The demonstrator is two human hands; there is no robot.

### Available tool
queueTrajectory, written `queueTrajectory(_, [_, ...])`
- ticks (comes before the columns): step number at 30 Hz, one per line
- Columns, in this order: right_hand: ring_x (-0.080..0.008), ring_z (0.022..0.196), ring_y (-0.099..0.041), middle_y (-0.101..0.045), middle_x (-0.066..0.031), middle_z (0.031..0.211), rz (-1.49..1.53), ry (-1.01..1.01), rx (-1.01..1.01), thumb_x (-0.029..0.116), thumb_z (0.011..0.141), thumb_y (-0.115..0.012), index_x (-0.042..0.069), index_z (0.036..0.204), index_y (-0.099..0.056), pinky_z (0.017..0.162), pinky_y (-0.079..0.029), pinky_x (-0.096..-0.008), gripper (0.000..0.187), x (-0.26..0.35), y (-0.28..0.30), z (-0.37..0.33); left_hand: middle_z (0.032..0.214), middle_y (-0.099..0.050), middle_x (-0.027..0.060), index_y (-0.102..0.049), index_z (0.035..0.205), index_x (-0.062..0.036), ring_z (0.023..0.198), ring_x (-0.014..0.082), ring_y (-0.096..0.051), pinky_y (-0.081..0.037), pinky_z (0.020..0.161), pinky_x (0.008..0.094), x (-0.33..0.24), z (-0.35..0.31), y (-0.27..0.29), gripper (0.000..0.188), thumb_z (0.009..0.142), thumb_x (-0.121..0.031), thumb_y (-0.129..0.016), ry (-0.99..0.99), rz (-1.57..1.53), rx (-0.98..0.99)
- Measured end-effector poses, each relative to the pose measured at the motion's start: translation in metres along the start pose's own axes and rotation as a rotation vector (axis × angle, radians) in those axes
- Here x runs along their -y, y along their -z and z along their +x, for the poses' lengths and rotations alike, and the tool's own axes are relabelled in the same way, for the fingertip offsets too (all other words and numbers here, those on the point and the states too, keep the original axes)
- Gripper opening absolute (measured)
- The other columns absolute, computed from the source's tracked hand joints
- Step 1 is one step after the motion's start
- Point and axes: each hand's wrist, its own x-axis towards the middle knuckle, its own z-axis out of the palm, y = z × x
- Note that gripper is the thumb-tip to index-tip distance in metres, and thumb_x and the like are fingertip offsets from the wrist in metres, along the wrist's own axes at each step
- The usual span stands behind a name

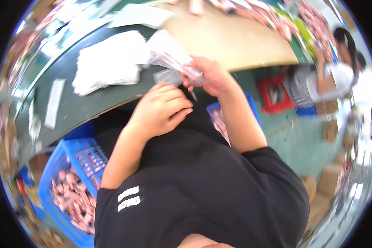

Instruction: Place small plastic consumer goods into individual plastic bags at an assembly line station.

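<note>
The clear plastic bag [169, 53] hangs over the near edge of the dark green table [72, 108], its far end reaching the stack of white sheets [107, 62]. The right hand [211, 75] grips the bag's near end between thumb and fingers. The left hand [163, 105] is just beside it, back upward and fingers bent; whether it holds anything I cannot tell. A small grey patterned piece [167, 76] lies between the hands and the stack.

For good handling, the plastic looks thin and slippery, so a light pinch close to the rim should serve better than a full fist, with the left fingers brought up to steady the loose side. Keeping the far end lifted would avoid dragging the top sheets.

The table edge curves right under the wrists, and the bag could snag there. The beige board [231, 37] offers broad bare room ahead and to the right. Lower down there is less: a blue basket [44, 186] of pink pieces [72, 198] stands by the left elbow, and another blue bin [252, 106] lies beneath the right forearm. Beyond it are a red stool [263, 99] and a seated co-worker [328, 84], well apart.
</note>
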Motion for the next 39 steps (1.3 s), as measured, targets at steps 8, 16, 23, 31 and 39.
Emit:
queueTrajectory(8, [-0.0068, 0.066, -0.06, -0.071, -0.0024, 0.095, -0.322, -0.042, -0.231, 0.035, 0.079, -0.082, -0.005, 0.139, -0.064, 0.051, -0.044, -0.0255, 0.074, 0.022, 0.277, -0.227, 0.08, -0.07, 0.0127, -0.068, 0.083, -0.004, 0.078, 0.0369, -0.068, -0.053, 0.069, 0.0469, 0.007, 0.0, -0.067, 0.034, 0.09, -0.034, -0.083, 0.334, -0.141, 0.833])
queueTrajectory(16, [-0.0154, 0.054, -0.054, -0.058, -0.0035, 0.072, 0.089, -0.504, -1.24, 0.022, 0.093, -0.076, 0.01, 0.1, -0.067, 0.045, -0.038, -0.0288, 0.017, -0.234, 0.398, -0.299, 0.081, -0.069, 0.0149, -0.065, 0.084, -0.0023, 0.082, 0.0393, -0.068, -0.053, 0.073, 0.0494, 0.015, 0.014, -0.108, 0.034, 0.095, -0.032, -0.078, 0.321, -0.125, 0.805])
queueTrajectory(23, [-0.0293, 0.086, -0.067, -0.07, -0.0114, 0.102, 0.216, -0.245, -1.582, 0.021, 0.096, -0.078, 0.002, 0.126, -0.063, 0.065, -0.058, -0.0428, 0.038, -0.325, 0.387, -0.207, 0.081, -0.069, 0.0148, -0.065, 0.085, -0.0025, 0.081, 0.0376, -0.068, -0.053, 0.071, 0.0476, 0.019, 0.019, -0.116, 0.035, 0.096, -0.033, -0.078, 0.457, -0.128, 0.904])
queueTrajectory(31, [-0.0355, 0.088, -0.078, -0.079, -0.016, 0.097, -0.686, -0.884, -1.02, 0.037, 0.089, -0.079, 0.008, 0.111, -0.078, 0.075, -0.061, -0.0501, 0.036, -0.434, 0.427, -0.213, 0.079, -0.07, 0.0157, -0.066, 0.082, -0.0032, 0.079, 0.0378, -0.069, -0.053, 0.071, 0.0475, 0.023, 0.032, -0.119, 0.044, 0.095, -0.043, -0.078, 0.553, -0.115, 0.94])
queueTrajectory(39, [-0.0383, 0.099, -0.079, -0.08, -0.0232, 0.101, -0.815, -0.575, -1.268, 0.032, 0.089, -0.075, 0.0, 0.103, -0.081, 0.089, -0.061, -0.045, 0.036, -0.426, 0.358, -0.191, 0.074, -0.064, 0.0115, -0.068, 0.087, -0.0023, 0.068, 0.0274, -0.062, -0.048, 0.065, 0.0406, 0.023, 0.014, -0.104, 0.029, 0.092, -0.027, -0.082, 0.608, -0.115, 0.89])
